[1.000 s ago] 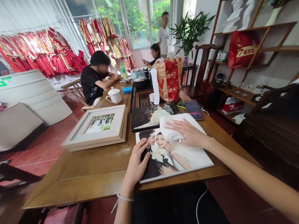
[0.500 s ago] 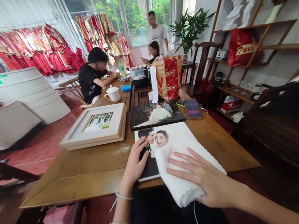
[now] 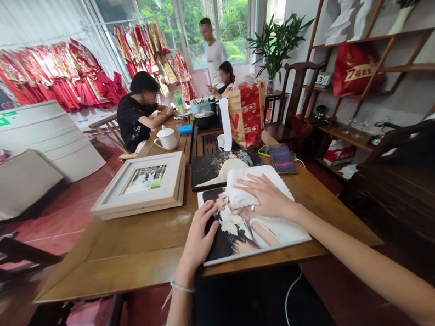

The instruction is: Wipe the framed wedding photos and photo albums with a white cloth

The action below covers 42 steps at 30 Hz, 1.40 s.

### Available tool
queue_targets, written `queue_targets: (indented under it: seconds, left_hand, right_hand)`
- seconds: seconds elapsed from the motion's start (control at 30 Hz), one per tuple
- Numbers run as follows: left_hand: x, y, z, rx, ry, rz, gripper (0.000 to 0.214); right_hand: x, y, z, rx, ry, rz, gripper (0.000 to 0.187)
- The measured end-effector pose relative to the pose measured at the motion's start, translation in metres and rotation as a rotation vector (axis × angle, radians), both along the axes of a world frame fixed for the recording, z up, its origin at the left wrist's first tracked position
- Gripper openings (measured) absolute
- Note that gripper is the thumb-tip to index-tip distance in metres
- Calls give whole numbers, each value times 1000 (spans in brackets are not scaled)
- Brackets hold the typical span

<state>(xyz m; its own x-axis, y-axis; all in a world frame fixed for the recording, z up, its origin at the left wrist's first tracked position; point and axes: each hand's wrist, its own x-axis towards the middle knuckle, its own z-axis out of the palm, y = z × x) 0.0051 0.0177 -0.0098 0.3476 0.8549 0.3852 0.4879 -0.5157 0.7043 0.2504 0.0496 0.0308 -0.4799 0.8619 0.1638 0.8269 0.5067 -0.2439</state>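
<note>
A glossy wedding photo panel (image 3: pixel 230 239) of a couple lies flat on the wooden table in front of me. My left hand (image 3: pixel 201 235) rests along its left edge, fingers stretched out and holding nothing. A folded white towel (image 3: pixel 272 176) covers the panel's upper right part and overlaps the dark photo panel (image 3: pixel 222 169) behind it. On top of the towel, my right hand (image 3: pixel 267 196) lies flat with its fingers apart, pressing down; a ring shows on one finger. The towel hides part of one pictured face.
White-framed photos (image 3: pixel 142 187) are stacked at the left. Beyond are a lidded mug (image 3: pixel 165 138), a red-and-tan paper bag (image 3: pixel 249 116) and a phone (image 3: pixel 283 159). A person in black (image 3: pixel 137 109) sits at the table's far left; others are farther back. A white cable (image 3: pixel 286 301) hangs below the table edge.
My right hand and the towel have moved away from me, from the panel's lower right to its upper right. My left hand stays at the panel's left edge.
</note>
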Motion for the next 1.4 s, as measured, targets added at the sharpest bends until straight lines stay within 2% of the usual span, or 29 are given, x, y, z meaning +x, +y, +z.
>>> queue_targets:
  seconds: [0.1, 0.2, 0.33, 0.43, 0.53, 0.7, 0.83, 0.9, 0.97, 1.1, 1.27, 1.33, 1.4]
  left_hand:
    - [1, 0, 0, 3, -11, 5, 35]
    - [1, -1, 0, -9, -16, 8, 35]
    - [0, -2, 0, -11, -26, 10, 35]
    - [0, -2, -1, -10, -21, 6, 35]
    - [0, -1, -2, -9, -10, 5, 35]
    - [0, 0, -1, -18, -2, 1, 36]
    - [0, -1, 1, -22, -8, 4, 36]
    - [1, -1, 1, -19, -12, 3, 35]
    - [1, -1, 0, -16, -17, 2, 35]
    - [2, 1, -3, -12, -24, 12, 35]
    - [2, 0, -3, -3, -46, 13, 35]
    - [2, -1, -2, -10, -45, 17, 35]
    - [2, -1, -2, -15, -42, 22, 35]
  right_hand:
    - [-14, -17, 2, -22, -24, 48, 68]
    - [-21, -52, 3, -35, -52, 120, 79]
    - [-13, -99, 4, -66, -66, 211, 86]
    - [2, -115, 4, -80, -66, 218, 87]
    - [17, -106, 2, -73, -54, 155, 83]
    - [27, -52, -2, -43, -61, 3, 70]
    - [10, -12, 2, -76, -78, -56, 67]
    - [-4, -4, 5, -91, -84, -24, 67]
    - [-17, -6, 6, -93, -88, 31, 67]
    - [-32, -42, 6, -69, -105, 143, 78]
    - [-27, -106, 5, -105, -93, 240, 93]
    - [-21, -121, 4, -115, -82, 252, 95]
    - [-14, -124, 2, -110, -69, 237, 93]
